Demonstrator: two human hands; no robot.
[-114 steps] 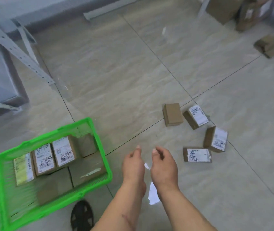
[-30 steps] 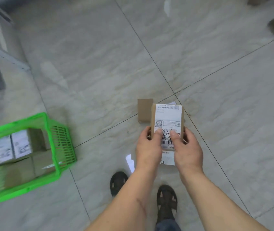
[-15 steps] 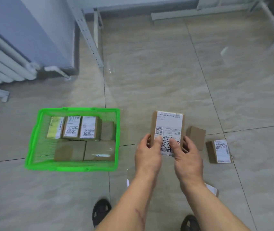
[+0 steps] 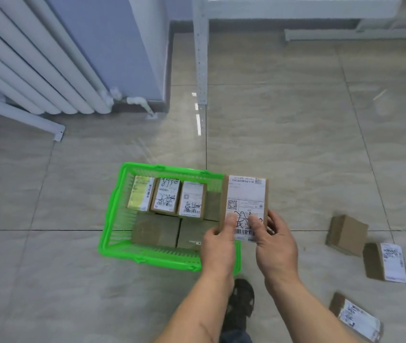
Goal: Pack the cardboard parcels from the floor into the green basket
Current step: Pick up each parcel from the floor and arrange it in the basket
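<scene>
Parcel [image 4: 245, 206] gripped at its near end by both hands, label up, over the right edge of the green basket [image 4: 115, 214].
Left hand [image 4: 218, 246] and right hand [image 4: 274, 246] are closed on it, thumbs pressed on the label. Three loose parcels [image 4: 347, 235] are left on the floor to the right. Half a second earlier the parcel was held right of the basket; it has since been carried left.

Bare forearms, no sleeves; black perforated shoe [image 4: 242, 299], dark trouser leg [image 4: 235, 337] w/ it.
</scene>
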